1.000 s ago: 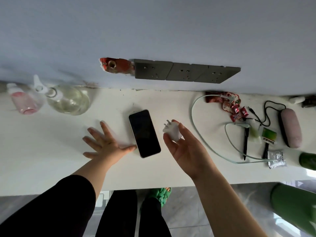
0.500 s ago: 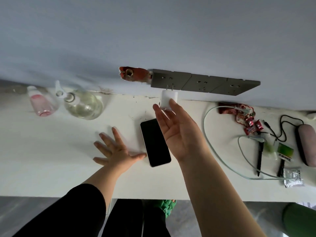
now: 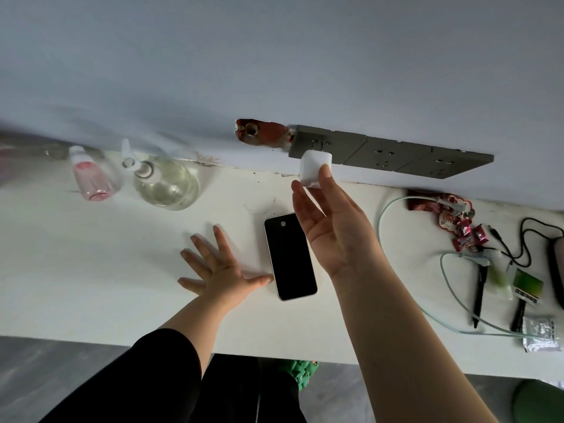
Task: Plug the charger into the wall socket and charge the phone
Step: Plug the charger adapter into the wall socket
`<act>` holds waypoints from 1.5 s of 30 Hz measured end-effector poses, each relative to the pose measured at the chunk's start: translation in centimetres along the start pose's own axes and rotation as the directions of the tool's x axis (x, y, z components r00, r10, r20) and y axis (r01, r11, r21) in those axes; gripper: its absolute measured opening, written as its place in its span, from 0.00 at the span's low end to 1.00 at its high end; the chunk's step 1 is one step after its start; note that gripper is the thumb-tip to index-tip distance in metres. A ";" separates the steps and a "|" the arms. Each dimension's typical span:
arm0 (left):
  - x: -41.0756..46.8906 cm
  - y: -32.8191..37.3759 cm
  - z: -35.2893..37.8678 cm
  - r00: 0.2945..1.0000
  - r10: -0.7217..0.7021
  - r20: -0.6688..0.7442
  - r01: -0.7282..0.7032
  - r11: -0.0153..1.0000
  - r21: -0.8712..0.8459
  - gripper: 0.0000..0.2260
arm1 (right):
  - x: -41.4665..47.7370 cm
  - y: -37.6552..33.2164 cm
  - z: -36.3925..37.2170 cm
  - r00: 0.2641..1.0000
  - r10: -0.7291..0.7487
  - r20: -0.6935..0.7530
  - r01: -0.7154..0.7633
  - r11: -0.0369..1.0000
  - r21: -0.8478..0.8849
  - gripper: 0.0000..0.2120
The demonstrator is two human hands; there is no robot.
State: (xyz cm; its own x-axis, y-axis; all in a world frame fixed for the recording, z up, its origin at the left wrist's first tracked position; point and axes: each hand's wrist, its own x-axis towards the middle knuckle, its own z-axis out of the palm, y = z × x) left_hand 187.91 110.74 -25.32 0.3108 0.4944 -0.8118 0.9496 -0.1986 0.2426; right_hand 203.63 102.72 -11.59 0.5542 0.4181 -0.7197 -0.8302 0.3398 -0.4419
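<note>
pink bottle (image 3: pixel 91 178), clear pump bottle (image 3: pixel 164 186), red candy wrappers (image 3: pixel 457 224), two black pens (image 3: pixel 479 297)

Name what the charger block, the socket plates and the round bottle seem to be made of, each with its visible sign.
Charger block: likely matte white plastic, plain and seamless.
Socket plates: grey, dull finish, probably plastic or brushed metal; unclear which.
Round bottle: clear glass or plastic, see-through with highlights.

Probably home: cluttered counter (image 3: pixel 91 270), snacks (image 3: pixel 457 227).
</note>
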 end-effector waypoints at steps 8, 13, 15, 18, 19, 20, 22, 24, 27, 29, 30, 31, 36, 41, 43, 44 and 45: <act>0.2 -0.2 0.1 1.000 0.006 -0.001 -0.006 1.000 -0.015 0.67 | 0.0 0.3 0.2 0.999 -0.033 -0.006 0.033 0.998 0.044 0.07; 0.1 -0.2 0.1 1.000 0.012 -0.002 -0.012 1.000 -0.014 0.67 | 0.4 0.1 0.1 0.999 -0.034 0.017 0.033 0.999 0.039 0.10; 0.1 -0.2 0.1 1.000 0.011 0.000 -0.011 1.000 -0.015 0.67 | 0.6 0.0 0.1 0.999 -0.036 0.015 0.035 0.998 0.042 0.11; 0.2 -0.2 0.1 1.000 0.010 0.002 -0.010 1.000 -0.018 0.67 | 1.1 -0.4 0.2 0.999 -0.054 0.004 0.054 0.998 0.036 0.08; 0.2 -0.2 0.2 1.000 0.010 0.000 -0.010 1.000 -0.018 0.67 | 1.3 -0.5 0.3 0.998 -0.058 -0.001 0.058 0.998 0.035 0.07; 0.2 -0.3 0.2 1.000 0.010 -0.003 -0.010 1.000 -0.019 0.67 | 1.4 -0.5 0.3 0.998 -0.062 -0.003 0.062 0.998 0.034 0.07; 0.3 -0.3 0.2 1.000 0.013 -0.006 -0.013 1.000 -0.018 0.67 | 1.5 -0.5 0.4 0.998 -0.067 -0.001 0.067 0.997 0.023 0.07; 0.3 -0.3 0.2 1.000 0.012 -0.008 -0.012 1.000 -0.013 0.67 | 1.6 -0.6 0.4 0.998 -0.069 0.001 0.069 0.998 0.010 0.07; 0.4 -0.3 0.3 1.000 0.010 -0.009 -0.010 1.000 -0.016 0.67 | 1.6 -0.7 0.4 0.997 -0.074 -0.019 0.074 0.997 -0.004 0.07; 0.3 -0.3 0.3 1.000 0.012 -0.012 -0.012 1.000 -0.012 0.67 | 1.6 -0.6 0.5 0.996 -0.077 -0.032 0.077 0.997 -0.011 0.06; 0.3 -0.3 0.3 1.000 0.010 -0.013 -0.010 1.000 -0.008 0.67 | 1.6 -0.6 0.6 0.996 -0.079 -0.037 0.078 0.997 -0.010 0.06; 0.3 -0.3 0.3 1.000 0.007 -0.015 -0.007 1.000 -0.003 0.67 | 1.6 -0.6 0.6 0.996 -0.082 -0.038 0.082 0.997 -0.008 0.06; 0.3 -0.2 0.4 1.000 0.005 -0.025 -0.005 1.000 0.005 0.67 | 1.8 -0.4 0.7 0.995 -0.095 -0.039 0.094 0.995 -0.030 0.06; 0.2 -0.4 0.6 0.998 0.028 -0.047 -0.028 1.000 0.015 0.66 | 1.5 -0.3 -3.1 0.990 -0.136 -0.033 0.101 0.857 -0.506 0.24; 0.3 -0.4 0.7 0.997 0.032 -0.063 -0.030 0.999 0.027 0.66 | 1.1 -0.4 -7.4 0.938 -0.314 -0.148 0.042 0.527 -0.849 0.29; 0.2 -0.4 0.7 0.997 0.033 -0.070 -0.031 0.999 0.034 0.66 | 0.9 -0.7 -9.8 0.883 -0.433 -0.180 -0.013 0.362 -0.932 0.29; 0.3 -0.4 0.7 0.997 0.034 -0.075 -0.031 0.999 0.040 0.66 | 1.0 -1.1 -12.1 0.835 -0.512 -0.202 -0.089 0.236 -0.968 0.29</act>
State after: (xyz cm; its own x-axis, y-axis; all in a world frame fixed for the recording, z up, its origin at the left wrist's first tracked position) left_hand 187.56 110.33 -26.04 0.3454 0.5494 -0.7608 0.9370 -0.2475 0.2467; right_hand 204.40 92.57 -18.28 0.8759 0.0049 -0.4825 -0.3034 -0.7720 -0.5586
